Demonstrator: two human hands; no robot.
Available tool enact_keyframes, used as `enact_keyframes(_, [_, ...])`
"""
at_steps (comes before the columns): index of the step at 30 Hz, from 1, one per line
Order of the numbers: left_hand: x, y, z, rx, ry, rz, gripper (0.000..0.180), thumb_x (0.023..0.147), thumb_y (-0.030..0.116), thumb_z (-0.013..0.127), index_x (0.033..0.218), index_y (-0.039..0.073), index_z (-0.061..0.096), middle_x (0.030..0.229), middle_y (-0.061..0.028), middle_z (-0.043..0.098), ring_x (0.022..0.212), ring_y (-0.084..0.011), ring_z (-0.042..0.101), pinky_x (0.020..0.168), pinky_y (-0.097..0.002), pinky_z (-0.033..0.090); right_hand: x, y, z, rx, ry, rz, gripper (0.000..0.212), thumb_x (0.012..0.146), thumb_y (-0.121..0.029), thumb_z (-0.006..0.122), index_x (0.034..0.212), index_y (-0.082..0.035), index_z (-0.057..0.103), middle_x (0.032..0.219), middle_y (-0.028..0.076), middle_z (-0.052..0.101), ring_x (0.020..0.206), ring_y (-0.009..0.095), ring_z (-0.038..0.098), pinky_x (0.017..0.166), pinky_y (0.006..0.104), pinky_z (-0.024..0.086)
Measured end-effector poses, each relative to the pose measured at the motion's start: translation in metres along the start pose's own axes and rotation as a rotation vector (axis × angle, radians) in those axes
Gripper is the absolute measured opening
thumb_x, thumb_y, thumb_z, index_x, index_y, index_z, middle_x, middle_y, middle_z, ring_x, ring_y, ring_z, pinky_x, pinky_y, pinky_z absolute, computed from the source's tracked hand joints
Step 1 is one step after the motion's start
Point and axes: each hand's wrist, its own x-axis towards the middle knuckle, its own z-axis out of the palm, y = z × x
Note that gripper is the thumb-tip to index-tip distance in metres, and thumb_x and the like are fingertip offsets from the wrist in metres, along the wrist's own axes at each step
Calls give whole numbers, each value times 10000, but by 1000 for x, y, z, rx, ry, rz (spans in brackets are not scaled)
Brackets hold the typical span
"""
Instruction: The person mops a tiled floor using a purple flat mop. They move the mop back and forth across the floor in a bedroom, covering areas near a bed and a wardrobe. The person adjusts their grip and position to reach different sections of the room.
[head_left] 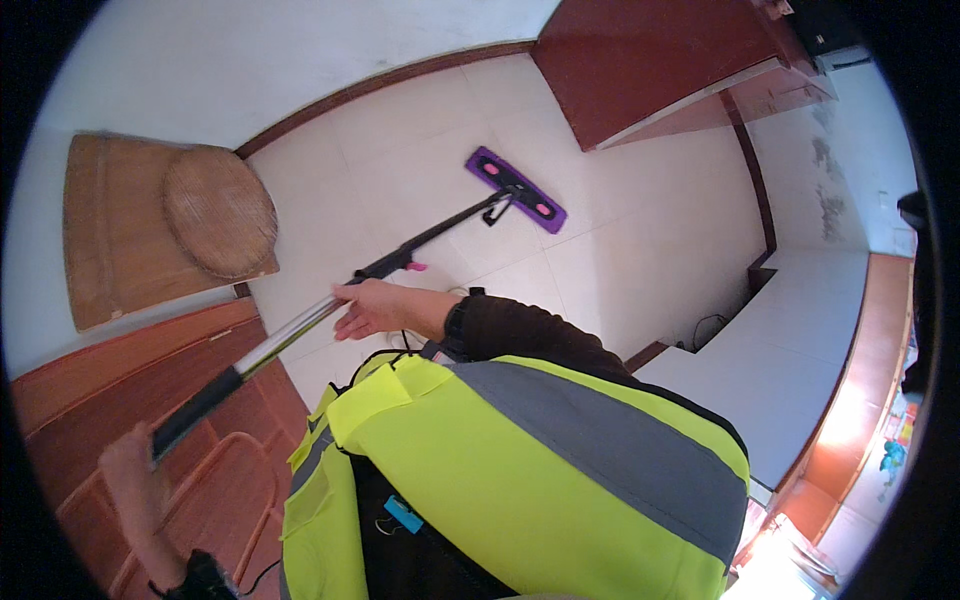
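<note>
A flat mop slants across the view, its purple-edged head (548,212) resting on the pale tiled floor and its pole (290,330) running down to the lower left. My left hand (135,480), somewhat blurred, is closed around the upper end of the pole by the black grip (200,405). Farther down the pole, my right hand (372,308) holds the silver section just below a black joint with a pink lever (416,267). Its thumb lies over the pole and its fingers curl loosely beneath. The mop head has a black plate with two pink tabs.
A dark red cabinet (650,60) juts in at the far right. Wooden boards, one round (222,212), lean against the left wall. Reddish furniture with a chair frame (235,470) stands near left. A white low unit (790,360) lines the right; a cable (710,328) lies beside it.
</note>
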Motion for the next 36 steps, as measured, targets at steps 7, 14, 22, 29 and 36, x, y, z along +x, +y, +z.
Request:
enact_keyframes(7, [-39, -54, 15, 122, 482, 12, 161, 670, -50, 522, 804, 28, 478, 711, -131, 466, 734, -325, 481, 659, -393, 374, 20, -19, -1, 65, 337, -15, 829, 768, -663, 477, 1217, 26, 365, 952, 241, 575, 895, 331, 609, 744, 395, 493])
enact_keyframes(14, [-24, -74, -10, 114, 657, 62, 142, 639, -30, 534, 723, 22, 431, 690, -129, 437, 711, -317, 454, 624, -403, 344, 52, -30, 25, 578, 477, -456, 179, 817, -236, 591, 885, -106, 487, 784, 58, 578, 733, 202, 590, 661, 371, 496])
enact_keyframes(22, [29, -95, 126, 24, 864, 145, 160, 615, -25, 550, 701, 53, 439, 676, -109, 458, 663, -319, 457, 596, -404, 349, 104, -3, -20, 563, 576, -757, 192, 828, -251, 570, 876, -86, 484, 776, 75, 594, 714, 209, 600, 605, 347, 516])
enact_keyframes(29, [94, -106, 161, -86, 760, 208, 137, 676, 76, 576, 808, 86, 541, 726, -105, 548, 772, -311, 548, 692, -411, 429, 143, -1, -23, 584, 708, -1028, 197, 853, -237, 521, 901, -63, 443, 804, 121, 581, 761, 249, 615, 633, 367, 515])
enact_keyframes(36, [112, -110, 145, -107, 497, 176, 254, 674, 244, 684, 799, 78, 540, 708, -92, 557, 721, -295, 557, 661, -407, 423, 162, -14, -12, 672, 651, -886, 143, 849, -188, 517, 861, -61, 453, 732, 86, 539, 634, 215, 557, 562, 353, 502])
